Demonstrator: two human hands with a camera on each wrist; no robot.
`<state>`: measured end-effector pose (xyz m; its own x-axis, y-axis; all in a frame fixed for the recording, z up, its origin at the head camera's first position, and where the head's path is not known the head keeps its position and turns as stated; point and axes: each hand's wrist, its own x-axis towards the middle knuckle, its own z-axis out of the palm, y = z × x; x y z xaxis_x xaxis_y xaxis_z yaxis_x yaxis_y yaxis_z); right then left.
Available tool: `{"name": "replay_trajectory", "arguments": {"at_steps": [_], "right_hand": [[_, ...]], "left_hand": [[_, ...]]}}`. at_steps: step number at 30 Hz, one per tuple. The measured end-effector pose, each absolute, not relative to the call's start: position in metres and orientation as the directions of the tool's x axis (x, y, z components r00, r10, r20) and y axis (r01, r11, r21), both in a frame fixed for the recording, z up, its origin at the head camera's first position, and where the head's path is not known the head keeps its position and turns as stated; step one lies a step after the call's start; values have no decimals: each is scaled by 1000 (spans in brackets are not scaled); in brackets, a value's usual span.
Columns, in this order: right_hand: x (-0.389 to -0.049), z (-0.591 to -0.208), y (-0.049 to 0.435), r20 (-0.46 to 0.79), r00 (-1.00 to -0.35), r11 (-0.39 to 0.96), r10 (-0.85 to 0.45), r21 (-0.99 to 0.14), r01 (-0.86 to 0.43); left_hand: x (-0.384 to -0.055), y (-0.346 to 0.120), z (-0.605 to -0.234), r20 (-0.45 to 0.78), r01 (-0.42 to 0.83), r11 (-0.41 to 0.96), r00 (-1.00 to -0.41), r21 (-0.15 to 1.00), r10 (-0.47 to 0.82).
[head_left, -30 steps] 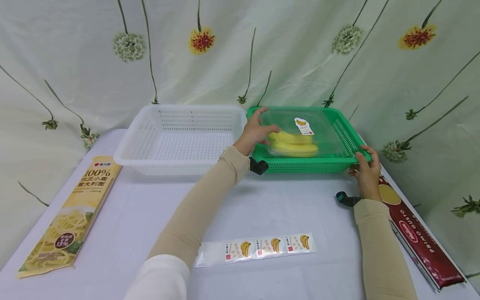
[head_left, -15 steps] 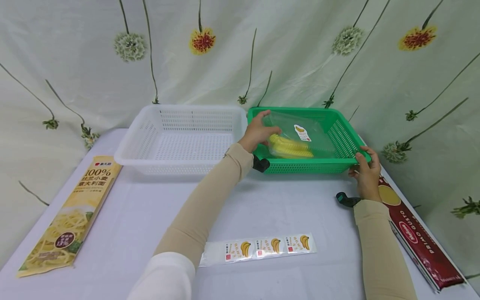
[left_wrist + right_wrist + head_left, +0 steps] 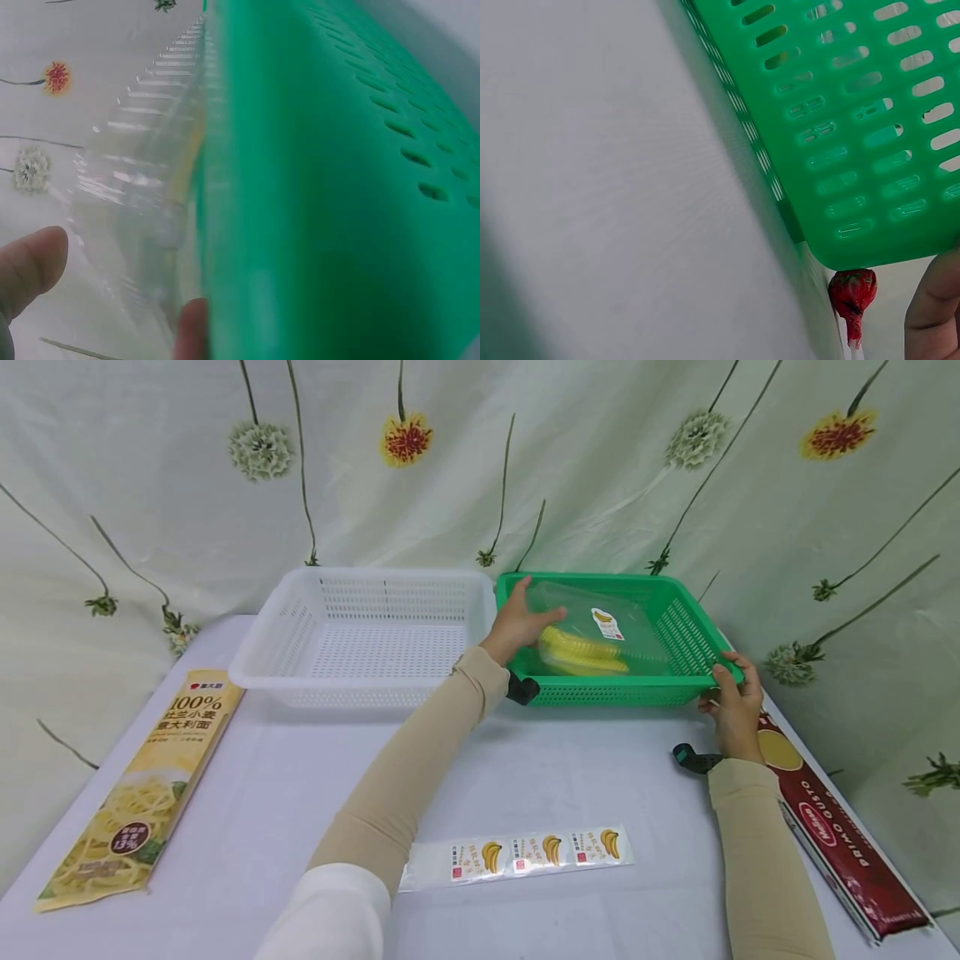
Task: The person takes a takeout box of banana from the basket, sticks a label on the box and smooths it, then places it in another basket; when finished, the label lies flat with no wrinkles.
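Note:
A clear plastic clamshell box (image 3: 573, 597) with yellow bananas (image 3: 581, 656) inside and a banana sticker (image 3: 607, 623) on its lid lies slightly askew in the green basket (image 3: 600, 688). At the box's left end is my left hand (image 3: 517, 625), its thumb (image 3: 34, 266) held apart from the plastic in the left wrist view, one fingertip (image 3: 193, 330) showing by the basket rim. My right hand (image 3: 735, 706) grips the basket's front right corner, thumb on the rim; the right wrist view catches only part of its fingers (image 3: 934, 311) beside the perforated wall.
To the left stands a white basket (image 3: 382, 685). A yellow pasta packet (image 3: 142, 793) lies at the table's left edge, and a red packet (image 3: 843, 835) runs along the right edge. Between my arms is a strip of banana stickers (image 3: 536, 856). A flowered cloth (image 3: 585, 460) hangs behind.
The clamshell box has gone down into the green basket and turned a little. My left thumb has lifted off it. The right hand keeps its grip on the corner.

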<state>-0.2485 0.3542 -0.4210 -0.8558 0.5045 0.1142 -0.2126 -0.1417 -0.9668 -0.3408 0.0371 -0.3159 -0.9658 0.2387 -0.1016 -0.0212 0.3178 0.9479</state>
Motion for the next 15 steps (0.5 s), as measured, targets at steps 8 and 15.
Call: {"name": "replay_trajectory", "arguments": {"at_steps": [8, 15], "right_hand": [[-250, -422, 356, 99, -861, -149, 498, -969, -197], [-250, -421, 355, 102, -856, -149, 506, -968, -204]], "left_hand": [[-339, 50, -322, -105, 0, 381, -961, 925, 257], [-333, 60, -331, -66, 49, 381, -957, 923, 282]]}}
